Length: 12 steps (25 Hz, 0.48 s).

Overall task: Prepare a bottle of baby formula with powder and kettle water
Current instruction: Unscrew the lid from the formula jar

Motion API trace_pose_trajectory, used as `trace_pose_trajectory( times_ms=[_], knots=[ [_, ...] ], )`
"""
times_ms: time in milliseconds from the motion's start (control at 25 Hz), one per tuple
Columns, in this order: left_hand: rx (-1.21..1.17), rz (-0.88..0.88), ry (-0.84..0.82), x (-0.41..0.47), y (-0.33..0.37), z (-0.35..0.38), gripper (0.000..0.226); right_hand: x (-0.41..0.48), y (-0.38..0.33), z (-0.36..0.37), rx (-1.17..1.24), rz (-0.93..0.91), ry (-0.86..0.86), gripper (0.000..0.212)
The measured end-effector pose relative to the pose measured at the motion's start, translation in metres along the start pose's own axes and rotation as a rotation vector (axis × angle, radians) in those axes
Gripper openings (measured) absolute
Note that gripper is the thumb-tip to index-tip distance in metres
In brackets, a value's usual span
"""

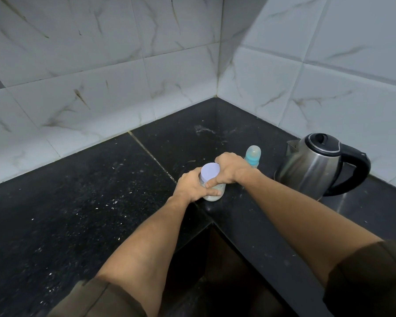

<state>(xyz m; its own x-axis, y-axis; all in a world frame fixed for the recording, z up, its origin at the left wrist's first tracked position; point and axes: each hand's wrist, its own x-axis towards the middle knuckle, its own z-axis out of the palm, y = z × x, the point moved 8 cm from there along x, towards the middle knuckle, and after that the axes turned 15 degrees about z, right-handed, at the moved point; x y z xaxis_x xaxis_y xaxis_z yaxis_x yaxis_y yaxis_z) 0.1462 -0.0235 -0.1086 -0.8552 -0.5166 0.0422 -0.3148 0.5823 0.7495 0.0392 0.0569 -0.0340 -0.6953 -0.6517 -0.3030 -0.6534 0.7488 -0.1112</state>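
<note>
desk [78,202]: black speckled stone in a tiled corner.
kettle [311,163]: steel, at my right, apart from my hands.
jar [213,196]: white powder inside, standing near the desk's inner edge.
bottle [253,154]: upright, partly hidden just behind my right hand.
left hand [192,186]: fingers [206,192] curled round the jar's body.
right hand [232,168]: fingers [218,160] gripping the pale lid [210,171].

The clear jar [215,197] of white powder stands upright by the inner front corner of the worktop [78,202], pale lilac lid [210,171] on. The capped, blue-collared bottle [253,154] stands just behind it. The steel kettle [311,165], closed, stands near the right-hand back edge, its black handle pointing right.
</note>
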Motion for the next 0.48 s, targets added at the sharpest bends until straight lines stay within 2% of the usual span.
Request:
trace_pose_trajectory(
  times_ms=[200,480],
  knots=[
    [-0.061,0.011,0.031,0.000,-0.006,0.000,0.089,0.005,0.000,0.001,0.010,-0.054,0.026,0.056],
    [-0.099,0.034,0.059,0.001,-0.005,0.001,0.084,0.012,-0.002,0.002,0.026,-0.127,-0.034,0.052]
  ],
)
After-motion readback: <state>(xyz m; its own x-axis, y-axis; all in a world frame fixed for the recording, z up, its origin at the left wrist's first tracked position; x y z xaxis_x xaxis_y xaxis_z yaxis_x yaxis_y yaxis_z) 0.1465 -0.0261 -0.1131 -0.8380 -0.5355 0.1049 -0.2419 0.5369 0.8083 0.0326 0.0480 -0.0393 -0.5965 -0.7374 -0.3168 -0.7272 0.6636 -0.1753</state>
